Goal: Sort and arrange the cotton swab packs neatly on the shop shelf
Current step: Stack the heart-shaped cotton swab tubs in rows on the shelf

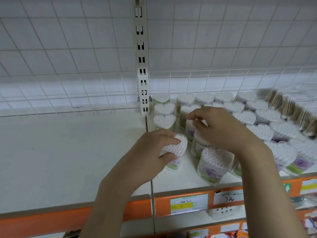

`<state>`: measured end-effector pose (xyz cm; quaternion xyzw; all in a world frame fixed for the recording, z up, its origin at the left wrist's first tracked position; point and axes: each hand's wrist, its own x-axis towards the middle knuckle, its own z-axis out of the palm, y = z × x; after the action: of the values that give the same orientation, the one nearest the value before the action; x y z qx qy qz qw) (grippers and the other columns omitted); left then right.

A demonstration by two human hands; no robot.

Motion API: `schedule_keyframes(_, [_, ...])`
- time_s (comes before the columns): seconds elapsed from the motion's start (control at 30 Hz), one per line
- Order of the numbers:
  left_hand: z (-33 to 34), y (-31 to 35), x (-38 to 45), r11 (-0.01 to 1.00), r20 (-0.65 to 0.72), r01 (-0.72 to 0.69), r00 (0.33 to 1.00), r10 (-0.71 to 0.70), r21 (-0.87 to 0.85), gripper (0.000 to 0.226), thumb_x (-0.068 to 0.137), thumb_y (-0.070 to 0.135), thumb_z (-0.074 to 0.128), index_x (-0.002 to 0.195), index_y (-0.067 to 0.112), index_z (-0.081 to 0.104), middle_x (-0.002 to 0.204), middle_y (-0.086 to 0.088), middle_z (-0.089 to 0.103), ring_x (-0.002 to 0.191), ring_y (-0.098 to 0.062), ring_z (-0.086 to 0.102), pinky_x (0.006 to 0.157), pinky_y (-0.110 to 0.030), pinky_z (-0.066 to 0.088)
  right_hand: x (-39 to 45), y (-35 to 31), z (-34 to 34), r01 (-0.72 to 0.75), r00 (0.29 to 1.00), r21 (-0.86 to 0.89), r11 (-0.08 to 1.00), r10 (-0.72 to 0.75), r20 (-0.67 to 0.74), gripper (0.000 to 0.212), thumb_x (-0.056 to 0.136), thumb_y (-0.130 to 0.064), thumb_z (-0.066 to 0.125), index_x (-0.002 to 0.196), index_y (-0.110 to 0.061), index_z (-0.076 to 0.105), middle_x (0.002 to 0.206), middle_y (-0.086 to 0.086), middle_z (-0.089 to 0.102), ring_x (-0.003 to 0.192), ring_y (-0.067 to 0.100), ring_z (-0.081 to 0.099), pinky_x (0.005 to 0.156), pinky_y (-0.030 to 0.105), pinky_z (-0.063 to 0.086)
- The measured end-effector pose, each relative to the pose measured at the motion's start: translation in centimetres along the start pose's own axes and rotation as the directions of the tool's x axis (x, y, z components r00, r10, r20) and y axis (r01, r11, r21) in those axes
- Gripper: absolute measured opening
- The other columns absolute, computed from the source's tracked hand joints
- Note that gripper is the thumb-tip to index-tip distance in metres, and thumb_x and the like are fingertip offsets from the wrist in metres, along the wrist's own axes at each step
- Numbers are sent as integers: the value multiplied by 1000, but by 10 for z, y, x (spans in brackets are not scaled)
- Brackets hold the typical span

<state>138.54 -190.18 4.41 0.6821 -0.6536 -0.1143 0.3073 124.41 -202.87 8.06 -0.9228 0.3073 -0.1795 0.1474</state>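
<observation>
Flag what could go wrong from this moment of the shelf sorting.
1. The left hand grips a heart-shaped swab pack near the front of the shelf; set down carelessly, it might tip.
2. The right hand reaches over tilted packs; the front tilted pack sits close to the shelf edge and could be knocked off.

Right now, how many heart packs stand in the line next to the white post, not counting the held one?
3: the back pack by the post, the middle pack before it, and the front pack behind the held pack. None looks hidden in that line.
</observation>
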Motion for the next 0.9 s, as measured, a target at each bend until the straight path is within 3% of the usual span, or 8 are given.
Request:
schedule_keyframes(0.07, [1, 1, 3, 1000, 2, -9, 1000, 9, 2, 37, 87, 21, 63, 123, 25, 59, 135, 14, 48, 125, -1, 40, 105, -18, 27, -2, 1, -1, -14, 1000, 3, 1000, 14, 0, 29, 94, -9, 43, 112, -17, 64, 113, -1, 63, 104, 13, 54, 84, 23, 40])
schedule_keyframes(0.23, [2, -5, 8, 985, 12, -79, 997, 78, 153, 38, 91, 26, 56, 129, 27, 52, 139, 17, 43, 125, -2, 26, 106, -18, 19, -7, 6, -2, -21, 1000, 6, 1000, 21, 5, 30, 94, -8, 43, 118, -16, 61, 118, -1, 61, 90, 5, 47, 68, 11, 28])
schedule_keyframes(0.33, [1, -8, 7, 983, 13, -70, 998, 69, 168, 39, 92, 28, 54, 131, 30, 50, 140, 17, 41, 125, -3, 25, 106, -22, 19, -7, 4, -3, -6, 1000, -18, 1000, 6, 18, 30, 94, -9, 43, 116, -16, 62, 117, -1, 62, 100, 11, 53, 71, 13, 31])
schedule_keyframes(0.5, [-1, -12, 1, 992, -38, -65, 997, 70, 106, 48, 90, 27, 57, 135, 33, 43, 136, 20, 35, 122, 7, 22, 93, 5, 5, 8, -3, -4, 52, 997, -65, 997, -48, 63, 27, 93, -10, 44, 112, -16, 63, 112, -2, 63, 106, 14, 54, 76, 17, 35])
schedule_keyframes(0.6, [-10, -17, -4, 995, -74, -18, 997, 25, 100, 43, 90, 23, 57, 131, 31, 48, 131, 20, 40, 119, 5, 30, 97, -3, 18, 25, -7, -4, 105, 987, -120, 987, -89, 132, 28, 93, -9, 44, 113, -15, 62, 113, -1, 62, 105, 15, 53, 73, 15, 30])
schedule_keyframes(0.7, [-22, -25, -10, 991, -150, 77, 987, -61, 105, 37, 89, 17, 58, 126, 25, 55, 125, 14, 52, 116, -6, 45, 96, -17, 33, 44, -15, -1, 117, 975, -172, 978, -80, 206, 24, 93, -16, 45, 112, -15, 61, 112, 0, 60, 101, 17, 53, 80, 25, 41])
schedule_keyframes(0.77, [-27, -32, -15, 982, -186, 145, 975, -121, 123, 35, 91, 18, 56, 125, 25, 55, 123, 13, 54, 113, -7, 48, 94, -18, 34, 57, -19, 3, 131, 966, -206, 970, -77, 248, 28, 93, -23, 47, 119, -16, 58, 118, 0, 57, 103, 16, 51, 85, 26, 42])
schedule_keyframes(0.9, [-31, -46, -24, 960, -204, 236, 958, -203, 152, 34, 92, 20, 53, 125, 25, 54, 126, 11, 54, 115, -7, 49, 92, -14, 31, 75, -27, 10, 168, 935, -253, 953, -73, 347, 34, 90, -37, 53, 118, -18, 55, 118, -2, 54, 93, 10, 42, 77, 24, 34])
